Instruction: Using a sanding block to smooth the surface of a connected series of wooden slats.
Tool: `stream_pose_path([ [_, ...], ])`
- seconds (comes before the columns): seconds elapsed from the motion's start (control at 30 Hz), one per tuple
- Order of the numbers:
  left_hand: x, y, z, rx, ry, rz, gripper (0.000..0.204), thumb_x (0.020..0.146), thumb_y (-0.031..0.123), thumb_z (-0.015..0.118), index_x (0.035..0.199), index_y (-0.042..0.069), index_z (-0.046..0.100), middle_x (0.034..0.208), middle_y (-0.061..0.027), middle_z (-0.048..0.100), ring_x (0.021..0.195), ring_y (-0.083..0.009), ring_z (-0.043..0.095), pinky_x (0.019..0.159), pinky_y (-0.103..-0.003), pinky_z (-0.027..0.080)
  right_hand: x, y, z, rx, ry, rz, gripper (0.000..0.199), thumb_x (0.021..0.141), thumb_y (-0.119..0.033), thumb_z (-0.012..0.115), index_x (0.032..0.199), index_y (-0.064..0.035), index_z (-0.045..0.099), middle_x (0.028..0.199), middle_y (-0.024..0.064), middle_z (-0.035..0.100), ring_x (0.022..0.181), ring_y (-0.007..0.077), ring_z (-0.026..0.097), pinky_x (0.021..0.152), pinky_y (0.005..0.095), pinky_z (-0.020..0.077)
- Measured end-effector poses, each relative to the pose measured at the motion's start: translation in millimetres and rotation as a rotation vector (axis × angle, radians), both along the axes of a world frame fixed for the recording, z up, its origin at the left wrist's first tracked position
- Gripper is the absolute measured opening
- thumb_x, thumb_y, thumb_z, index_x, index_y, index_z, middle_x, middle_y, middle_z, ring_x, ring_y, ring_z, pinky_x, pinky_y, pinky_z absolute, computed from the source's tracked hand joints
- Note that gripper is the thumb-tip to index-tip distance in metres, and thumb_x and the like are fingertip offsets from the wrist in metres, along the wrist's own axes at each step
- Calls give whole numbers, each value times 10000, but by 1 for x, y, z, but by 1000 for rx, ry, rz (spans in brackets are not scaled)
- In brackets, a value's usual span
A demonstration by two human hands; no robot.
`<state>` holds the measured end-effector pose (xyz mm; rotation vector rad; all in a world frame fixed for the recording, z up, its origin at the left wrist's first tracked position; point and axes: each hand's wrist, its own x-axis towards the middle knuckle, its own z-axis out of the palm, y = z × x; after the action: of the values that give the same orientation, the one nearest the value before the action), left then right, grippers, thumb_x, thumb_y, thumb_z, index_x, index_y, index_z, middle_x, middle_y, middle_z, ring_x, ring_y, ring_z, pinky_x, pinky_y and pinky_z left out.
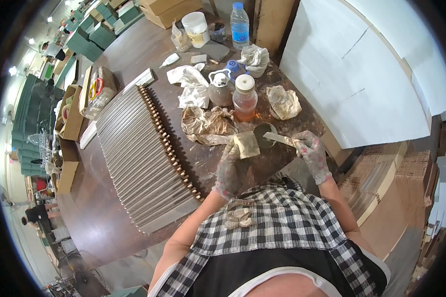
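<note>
My left hand [227, 172], in a stained patterned glove, is closed on a small square yellowish-grey pad [248, 145]. A flat, pale spatula-like blade [280, 138] is gripped in my right hand [312, 154], gloved the same way. The blade's tip points left, over or at the rim of a small round dark tin [259, 129]; I cannot tell whether it touches. The pad is beside the tin. Beyond my left hand lies crumpled brown paper or cloth [203, 123]. A jar of orange liquid [245, 101] stands just behind the tin.
To the left lies a row of several grey strips [139, 158] with brownish knobbed ends. Behind the tin are a white-capped bottle [220, 91], white rags [189, 81], a crumpled cloth [283, 102], a white tub [195, 30] and a water bottle [239, 27]. A large white panel [357, 74] stands at right.
</note>
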<state>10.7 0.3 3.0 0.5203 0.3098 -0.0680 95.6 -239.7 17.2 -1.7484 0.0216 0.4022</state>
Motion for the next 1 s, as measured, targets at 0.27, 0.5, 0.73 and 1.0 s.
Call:
stream_pose_path([
  [0.27,6,-3,9,18,15,8,427,1017,169,469,1419,45,392,1319,-120,540,1172,-251,570,1017,-415,487,-15,20,14,596,133,40,110,927,-138,614,961,-46,663,771,-2,651,586,42,558,490,185,439],
  [0.5,4,-2,23,37,30,37,409,1023,186,467,1403,48,410,1322,-123,535,1162,-262,578,1012,-434,496,-23,26,26,510,347,-129,133,935,-76,550,962,-11,662,705,7,612,497,38,506,407,190,365],
  [0.73,8,1,30,16,-83,2,419,1005,208,511,1384,47,431,1302,-117,555,1161,-248,578,1008,-412,492,-20,23,19,512,386,-3,123,927,-106,602,1006,-32,660,667,-15,578,497,35,496,411,188,356],
  [1.0,-1,8,15,-109,68,-26,344,1000,202,509,1272,-9,507,1213,-119,607,1060,-223,622,937,-347,529,-19,35,18,-58,-760,116,76,885,-24,614,916,-93,623,737,21,621,572,109,549,476,278,468],
])
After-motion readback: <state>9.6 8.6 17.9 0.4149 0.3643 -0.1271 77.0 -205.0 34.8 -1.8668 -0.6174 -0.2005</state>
